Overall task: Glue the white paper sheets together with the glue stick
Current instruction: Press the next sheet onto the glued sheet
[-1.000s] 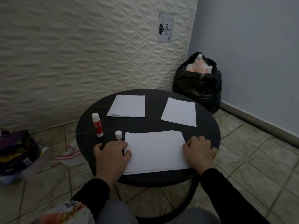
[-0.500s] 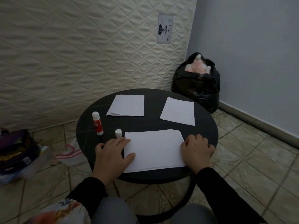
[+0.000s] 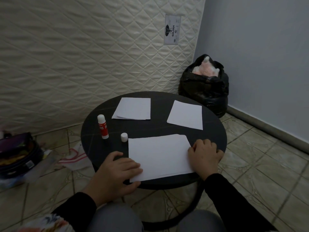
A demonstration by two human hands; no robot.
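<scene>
A large white sheet point(image 3: 160, 156) lies at the near edge of the round black table point(image 3: 214, 136), with a second sheet's edge showing under its lower right side. My left hand point(image 3: 117, 173) lies flat on the sheet's lower left corner, fingers spread. My right hand point(image 3: 205, 156) presses on the sheet's right edge with fingers curled down. The red and white glue stick point(image 3: 102, 126) stands upright and uncapped at the table's left. Its white cap point(image 3: 124, 137) stands beside it. Farther back lie a small stack of white sheets point(image 3: 133, 111) and a single sheet point(image 3: 185, 117).
A quilted mattress point(image 3: 83, 56) leans against the wall behind the table. A black rubbish bag point(image 3: 205, 91) stands in the back right corner. On the tiled floor at left are a dark bag point(image 3: 16, 154) and a white and red plastic bag point(image 3: 73, 156).
My left hand has slid down and right, from the sheet's left edge onto its lower left corner. The right hand stays at the right edge.
</scene>
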